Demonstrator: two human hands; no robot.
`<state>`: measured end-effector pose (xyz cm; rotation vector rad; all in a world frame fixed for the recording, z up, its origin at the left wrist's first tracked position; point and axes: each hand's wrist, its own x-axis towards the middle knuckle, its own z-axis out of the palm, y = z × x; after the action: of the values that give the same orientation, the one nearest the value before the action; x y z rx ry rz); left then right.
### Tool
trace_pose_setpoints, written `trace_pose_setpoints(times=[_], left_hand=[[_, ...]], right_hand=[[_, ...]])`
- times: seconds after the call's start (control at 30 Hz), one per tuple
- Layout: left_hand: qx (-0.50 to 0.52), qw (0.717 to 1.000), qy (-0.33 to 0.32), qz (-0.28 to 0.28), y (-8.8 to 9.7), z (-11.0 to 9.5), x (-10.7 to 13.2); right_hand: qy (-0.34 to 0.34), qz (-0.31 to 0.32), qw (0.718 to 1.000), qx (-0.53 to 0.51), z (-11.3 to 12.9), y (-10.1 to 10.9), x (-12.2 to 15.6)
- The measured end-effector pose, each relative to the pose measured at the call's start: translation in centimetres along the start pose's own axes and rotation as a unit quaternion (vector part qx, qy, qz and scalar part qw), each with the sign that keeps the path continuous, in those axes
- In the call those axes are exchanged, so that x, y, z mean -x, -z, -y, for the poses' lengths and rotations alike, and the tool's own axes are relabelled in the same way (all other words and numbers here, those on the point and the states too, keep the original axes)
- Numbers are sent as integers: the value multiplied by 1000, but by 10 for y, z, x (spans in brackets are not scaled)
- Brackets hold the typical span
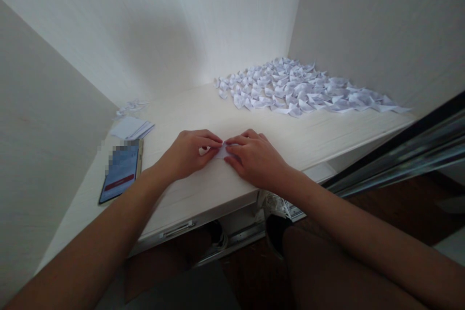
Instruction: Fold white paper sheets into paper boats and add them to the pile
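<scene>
A small piece of white folded paper (222,152) lies between my two hands, near the front of the white shelf top (203,193). My left hand (191,152) pinches its left side between thumb and fingers. From the right, my right hand (250,155) grips the other side, its fingertips close to those of the left. Much of the paper is hidden behind the fingers, so its exact fold cannot be made out. Several similar folded paper pieces (276,88) are spread in a wide group at the back right.
A phone (121,174) lies to the left, its screen lit. Behind it are a stack of white paper sheets (131,128) and thin paper scraps (132,106). Walls enclose the shelf on three sides; a dark-framed sliding door (403,143) stands at right.
</scene>
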<state>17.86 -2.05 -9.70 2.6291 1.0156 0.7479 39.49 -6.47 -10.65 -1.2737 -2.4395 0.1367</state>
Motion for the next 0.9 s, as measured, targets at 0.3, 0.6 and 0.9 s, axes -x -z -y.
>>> trace_pose_setpoints(times=[0.3,0.6,0.9], left_hand=[[-36,998,-49,20,-4,6,1],[-68,995,-57,37,-6,5,4],[-86,992,-74,53,-3,6,3]], right_hand=[[12,-3,1000,4,-3,-1,0],[7,-1,1000,-9,-1,-1,0],[-2,10,1000,9,0,1,0]])
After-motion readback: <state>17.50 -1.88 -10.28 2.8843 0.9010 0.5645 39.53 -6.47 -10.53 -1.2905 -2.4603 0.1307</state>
